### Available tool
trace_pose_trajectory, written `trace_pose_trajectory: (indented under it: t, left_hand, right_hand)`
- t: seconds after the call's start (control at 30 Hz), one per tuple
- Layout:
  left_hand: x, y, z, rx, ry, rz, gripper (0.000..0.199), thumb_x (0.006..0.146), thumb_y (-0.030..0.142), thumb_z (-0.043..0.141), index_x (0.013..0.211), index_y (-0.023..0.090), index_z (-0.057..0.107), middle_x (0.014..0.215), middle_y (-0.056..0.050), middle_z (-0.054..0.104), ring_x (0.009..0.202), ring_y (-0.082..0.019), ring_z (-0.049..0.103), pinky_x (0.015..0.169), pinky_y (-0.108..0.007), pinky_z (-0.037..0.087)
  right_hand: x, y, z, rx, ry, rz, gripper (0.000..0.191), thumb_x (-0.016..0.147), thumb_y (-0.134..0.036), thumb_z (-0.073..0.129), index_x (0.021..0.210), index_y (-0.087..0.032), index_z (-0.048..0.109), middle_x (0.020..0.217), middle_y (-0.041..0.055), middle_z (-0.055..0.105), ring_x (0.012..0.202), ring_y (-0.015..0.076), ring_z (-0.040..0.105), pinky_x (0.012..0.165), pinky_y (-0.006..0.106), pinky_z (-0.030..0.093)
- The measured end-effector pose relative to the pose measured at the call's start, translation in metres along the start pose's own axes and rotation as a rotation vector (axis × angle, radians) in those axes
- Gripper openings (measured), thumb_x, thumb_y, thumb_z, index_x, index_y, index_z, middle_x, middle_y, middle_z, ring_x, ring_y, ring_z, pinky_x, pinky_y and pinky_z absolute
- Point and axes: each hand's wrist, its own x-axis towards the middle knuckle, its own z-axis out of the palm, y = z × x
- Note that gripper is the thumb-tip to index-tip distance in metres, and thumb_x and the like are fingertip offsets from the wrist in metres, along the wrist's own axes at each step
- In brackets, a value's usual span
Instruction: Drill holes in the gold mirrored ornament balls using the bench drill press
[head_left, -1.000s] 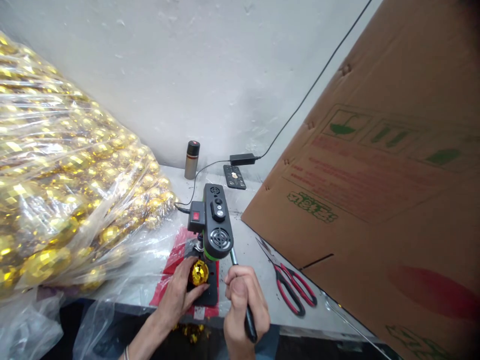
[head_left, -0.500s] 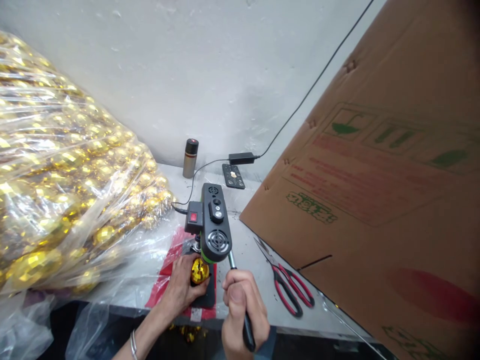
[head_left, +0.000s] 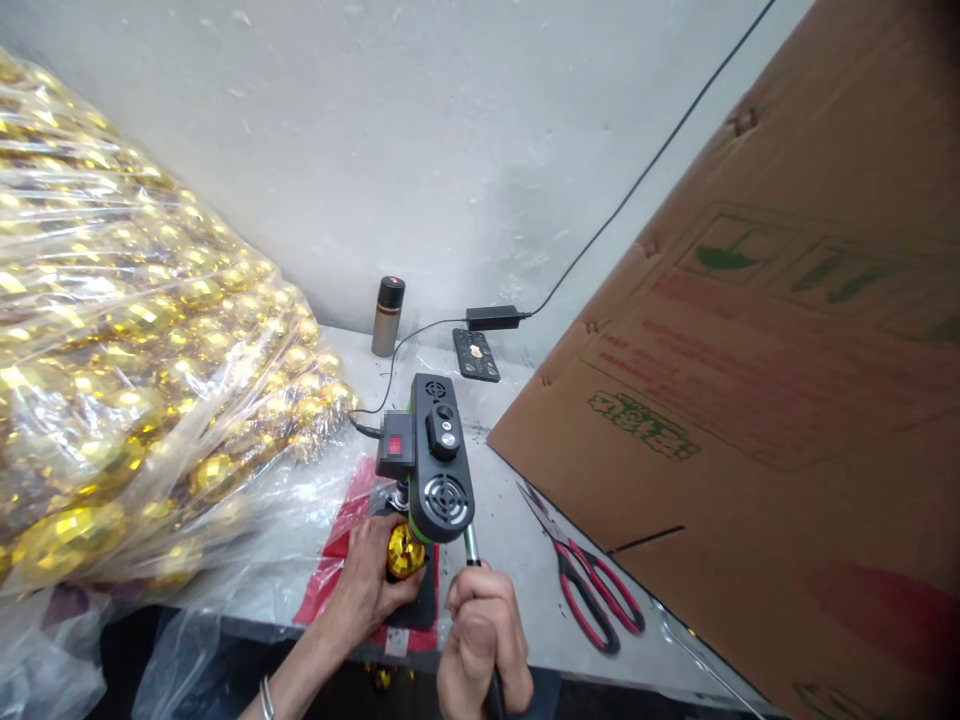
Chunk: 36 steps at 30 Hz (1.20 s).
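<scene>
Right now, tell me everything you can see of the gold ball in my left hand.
The gold ball is round and shiny, with a faceted, mirror-like surface; its exact material is unclear. Your left hand holds it between thumb and fingers, over the black base plate, by the near end of the black machine head; whether they touch, I can't tell.

The long black machine (head_left: 444,465) is flanked, left, by a bulging clear plastic bag (head_left: 255,450). Pointed red-and-black metal scissors (head_left: 565,549) are laid right.
</scene>
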Motion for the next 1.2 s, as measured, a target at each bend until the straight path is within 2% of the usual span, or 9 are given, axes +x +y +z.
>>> trace_pose_trajectory:
  t: [0.1, 0.3, 0.47, 0.57, 0.7, 0.9, 1.0, 1.07, 1.2]
  left_hand:
    - [0.000, 0.003, -0.002, 0.010, -0.014, -0.011, 0.035, 0.077, 0.028, 0.075, 0.110, 0.020, 0.068, 0.104, -0.011, 0.074, 0.097, -0.033, 0.069, 0.088, -0.048, 0.055]
    - [0.001, 0.007, -0.006, 0.039, 0.001, -0.015, 0.031, 0.078, 0.029, 0.076, 0.107, 0.022, 0.067, 0.099, -0.008, 0.073, 0.093, -0.031, 0.069, 0.084, -0.044, 0.056]
    - [0.002, 0.009, -0.006, 0.057, 0.002, -0.022, 0.030, 0.076, 0.029, 0.076, 0.104, 0.023, 0.067, 0.092, -0.005, 0.071, 0.087, -0.030, 0.069, 0.081, -0.042, 0.056]
    - [0.002, 0.009, -0.007, 0.061, 0.005, -0.027, 0.032, 0.076, 0.028, 0.075, 0.106, 0.023, 0.066, 0.093, -0.005, 0.071, 0.087, -0.030, 0.069, 0.081, -0.042, 0.056]
    - [0.002, 0.010, -0.006, 0.046, 0.005, -0.029, 0.032, 0.077, 0.029, 0.075, 0.107, 0.023, 0.066, 0.096, -0.006, 0.071, 0.089, -0.030, 0.068, 0.081, -0.043, 0.056]
    - [0.004, 0.011, -0.006, 0.007, -0.012, -0.062, 0.032, 0.076, 0.030, 0.076, 0.106, 0.021, 0.068, 0.097, -0.009, 0.072, 0.092, -0.032, 0.069, 0.083, -0.047, 0.057]
    - [0.004, 0.011, -0.007, -0.016, -0.022, -0.069, 0.033, 0.075, 0.028, 0.075, 0.107, 0.020, 0.069, 0.099, -0.010, 0.074, 0.094, -0.034, 0.070, 0.085, -0.048, 0.057]
    - [0.005, 0.010, -0.006, -0.031, -0.026, -0.065, 0.038, 0.074, 0.027, 0.075, 0.111, 0.019, 0.070, 0.103, -0.012, 0.075, 0.097, -0.034, 0.071, 0.087, -0.050, 0.056]
    - [0.004, 0.006, -0.001, -0.046, -0.016, -0.065, 0.050, 0.072, 0.025, 0.076, 0.120, 0.018, 0.070, 0.108, -0.013, 0.076, 0.100, -0.036, 0.071, 0.089, -0.052, 0.056]
  right_hand:
    - [-0.003, 0.001, 0.003, 0.006, 0.033, -0.001, 0.037, 0.108, -0.018, 0.039, 0.072, -0.024, 0.045, 0.068, -0.0053, 0.049, 0.057, 0.0110, 0.046, 0.073, 0.030, 0.047]
    - [-0.009, 0.007, -0.001, 0.020, -0.001, -0.011, 0.035, 0.105, -0.014, 0.039, 0.073, -0.023, 0.047, 0.071, -0.0055, 0.051, 0.061, 0.0103, 0.048, 0.077, 0.030, 0.047]
    - [-0.010, 0.011, -0.005, 0.014, -0.045, -0.036, 0.035, 0.107, -0.015, 0.038, 0.074, -0.023, 0.047, 0.071, -0.0057, 0.051, 0.061, 0.0102, 0.050, 0.073, 0.029, 0.047]
    - [-0.009, 0.012, -0.005, -0.002, -0.064, -0.042, 0.036, 0.109, -0.016, 0.038, 0.075, -0.024, 0.047, 0.072, -0.0060, 0.052, 0.061, 0.0098, 0.050, 0.080, 0.028, 0.049]
    - [-0.007, 0.011, -0.002, 0.003, -0.023, -0.051, 0.038, 0.110, -0.019, 0.038, 0.074, -0.023, 0.046, 0.071, -0.0072, 0.051, 0.061, 0.0087, 0.050, 0.088, 0.027, 0.050]
    - [-0.007, 0.013, -0.002, 0.003, -0.007, -0.072, 0.039, 0.111, -0.020, 0.037, 0.073, -0.023, 0.046, 0.069, -0.0062, 0.051, 0.059, 0.0097, 0.050, 0.081, 0.028, 0.051]
    - [-0.007, 0.016, -0.005, -0.011, -0.052, -0.087, 0.038, 0.109, -0.018, 0.038, 0.073, -0.023, 0.047, 0.070, -0.0060, 0.053, 0.059, 0.0095, 0.050, 0.082, 0.029, 0.052]
    - [-0.008, 0.018, -0.006, -0.014, -0.058, -0.096, 0.038, 0.109, -0.017, 0.038, 0.073, -0.023, 0.048, 0.070, -0.0061, 0.053, 0.060, 0.0092, 0.050, 0.082, 0.028, 0.052]
    - [-0.009, 0.023, -0.001, -0.005, 0.014, -0.098, 0.039, 0.108, -0.020, 0.040, 0.069, -0.023, 0.045, 0.067, -0.0062, 0.051, 0.056, 0.0097, 0.048, 0.076, 0.028, 0.051]
